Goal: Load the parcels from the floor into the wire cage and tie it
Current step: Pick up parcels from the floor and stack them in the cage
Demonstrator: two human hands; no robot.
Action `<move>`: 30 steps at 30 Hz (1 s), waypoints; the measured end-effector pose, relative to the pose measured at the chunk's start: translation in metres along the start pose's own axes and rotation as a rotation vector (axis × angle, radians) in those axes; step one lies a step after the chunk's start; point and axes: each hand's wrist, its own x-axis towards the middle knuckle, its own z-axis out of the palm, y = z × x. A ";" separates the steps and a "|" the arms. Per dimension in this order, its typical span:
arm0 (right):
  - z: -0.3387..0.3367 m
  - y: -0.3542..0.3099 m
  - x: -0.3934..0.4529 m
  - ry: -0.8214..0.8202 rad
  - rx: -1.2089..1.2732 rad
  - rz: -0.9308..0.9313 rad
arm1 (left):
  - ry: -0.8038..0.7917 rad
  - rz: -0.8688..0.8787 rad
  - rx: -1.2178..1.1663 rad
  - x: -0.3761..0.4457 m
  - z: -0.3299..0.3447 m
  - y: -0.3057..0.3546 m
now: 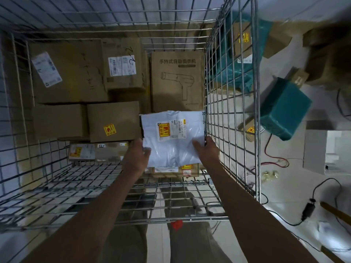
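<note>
Head: both grips, L (pixel 137 156) & R (pixel 206 149), clamp white mailer (pixel 172 137) in cage (pixel 230 103) w/ boxes (pixel 114 120).

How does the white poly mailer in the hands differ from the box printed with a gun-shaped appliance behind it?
The white poly mailer is soft, glossy and wrinkled; the printed box is rigid brown cardboard. The mailer carries a yellow sticker and a barcode label; the box shows a line drawing and printed characters. The left hand and right hand grip the mailer; nothing touches the box. Both are inside the wire cage.
</note>
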 end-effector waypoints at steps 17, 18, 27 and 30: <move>-0.063 -0.056 -0.121 0.109 -0.429 -0.227 | -0.165 0.225 0.276 -0.068 -0.088 0.071; -0.070 -0.063 -0.143 0.130 -0.414 -0.242 | -0.175 0.307 0.336 -0.083 -0.099 0.082; -0.129 -0.050 -0.354 0.425 -0.151 -0.206 | -0.245 0.828 0.688 -0.248 -0.177 0.160; -0.163 -0.024 -0.388 0.458 -0.170 -0.110 | -0.251 0.934 0.750 -0.292 -0.174 0.180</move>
